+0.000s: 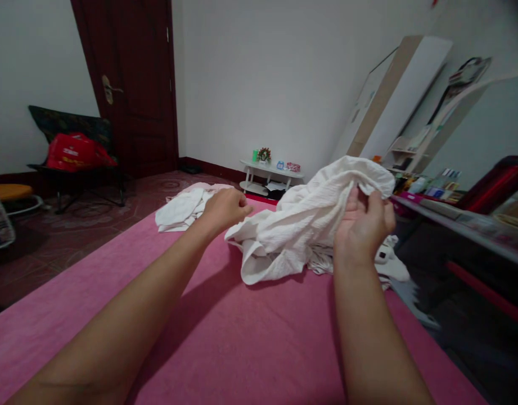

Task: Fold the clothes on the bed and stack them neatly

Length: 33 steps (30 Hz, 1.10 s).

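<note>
A crumpled white cloth (301, 225) is bunched over the far part of a pink bed cover (225, 337). My right hand (364, 222) is raised with its fingers pinched on the cloth's upper right edge. My left hand (225, 208) is closed in a fist and grips the cloth's left edge. A second white cloth (183, 209) lies folded flat on the bed just behind my left hand.
A dark red door (132, 84) stands at the back left beside a chair with a red bag (75, 152). A small white table (269, 171) is against the far wall. A cluttered desk (461, 219) runs along the right of the bed.
</note>
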Motion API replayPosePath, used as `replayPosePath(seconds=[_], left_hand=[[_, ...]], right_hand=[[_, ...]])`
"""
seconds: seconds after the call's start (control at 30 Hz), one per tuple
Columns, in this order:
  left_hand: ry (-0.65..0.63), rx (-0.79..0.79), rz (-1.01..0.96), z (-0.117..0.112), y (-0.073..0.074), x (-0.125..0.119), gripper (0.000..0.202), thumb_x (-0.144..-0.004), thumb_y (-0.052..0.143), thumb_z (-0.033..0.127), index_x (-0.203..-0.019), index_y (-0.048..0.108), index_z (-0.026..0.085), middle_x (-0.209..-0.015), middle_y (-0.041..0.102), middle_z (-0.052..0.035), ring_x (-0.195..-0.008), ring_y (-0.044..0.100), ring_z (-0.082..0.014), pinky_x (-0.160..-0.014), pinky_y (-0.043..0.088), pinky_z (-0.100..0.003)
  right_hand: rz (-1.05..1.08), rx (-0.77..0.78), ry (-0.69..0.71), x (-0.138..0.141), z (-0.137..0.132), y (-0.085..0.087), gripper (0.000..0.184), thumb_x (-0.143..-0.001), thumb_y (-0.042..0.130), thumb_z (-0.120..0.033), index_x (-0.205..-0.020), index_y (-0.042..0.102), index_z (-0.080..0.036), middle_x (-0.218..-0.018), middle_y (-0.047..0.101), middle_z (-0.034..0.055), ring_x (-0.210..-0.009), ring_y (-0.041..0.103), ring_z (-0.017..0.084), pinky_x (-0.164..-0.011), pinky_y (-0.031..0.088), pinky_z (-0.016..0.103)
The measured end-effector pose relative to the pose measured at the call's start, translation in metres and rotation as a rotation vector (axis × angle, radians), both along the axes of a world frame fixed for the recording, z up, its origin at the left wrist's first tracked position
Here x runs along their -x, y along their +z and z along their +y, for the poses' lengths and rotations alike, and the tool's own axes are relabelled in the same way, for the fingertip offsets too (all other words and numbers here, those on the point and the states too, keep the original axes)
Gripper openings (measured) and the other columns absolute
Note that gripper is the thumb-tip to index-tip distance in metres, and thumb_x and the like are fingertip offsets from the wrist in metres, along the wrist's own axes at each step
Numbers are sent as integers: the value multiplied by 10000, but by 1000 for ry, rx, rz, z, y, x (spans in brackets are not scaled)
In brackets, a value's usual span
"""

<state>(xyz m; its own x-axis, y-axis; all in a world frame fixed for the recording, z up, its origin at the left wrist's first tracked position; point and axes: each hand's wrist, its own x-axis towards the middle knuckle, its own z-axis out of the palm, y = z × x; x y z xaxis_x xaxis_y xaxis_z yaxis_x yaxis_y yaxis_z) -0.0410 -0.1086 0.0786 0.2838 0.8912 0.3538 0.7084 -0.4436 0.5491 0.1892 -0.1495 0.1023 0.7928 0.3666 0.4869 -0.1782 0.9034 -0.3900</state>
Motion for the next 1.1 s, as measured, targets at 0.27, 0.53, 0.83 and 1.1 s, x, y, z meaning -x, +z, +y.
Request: replayPosePath(seconds=[0.27,0.53,0.83,1.1], left_hand=[[-887,1030,367,-31,-39,-47,195,-762,619,362,-721,644,173,-579,660,-29,-518,636,-163,-533,502,-268],[-407,238,378,-32,-65,-69,272,-733,636,342,-903,650,131,-926,697,-174,-856,666,-309,-732,512,-382],[-175,19,262,-9,-113,-77,633,-681,690,472,-1214,531,172,-1219,551,-179,-1065,573,-334,-822,479,-392],[-197,224,-262,18,-102,-70,115,-658,593,270,-645,546,165,-697,617,-36,-746,608,-207,-666,483,-306]], right_hand=[[180,15,-85,-40,3,-4,164,-793,471,-10,-731,454,-160,-756,582,-33,-749,662,80,-914,526,303],[215,52,-101,-47,1,-3,170,-812,491,-65,-710,443,-192,-777,553,-36,-752,640,69,-925,525,288],[114,103,-99,-36,8,-10,149,-797,528,-96,-710,453,-190,-782,543,-43,-793,627,69,-906,538,282],[113,97,-90,-37,5,-5,152,-787,545,-89,-688,476,-182,-761,558,-45,-779,630,67,-911,540,289]])
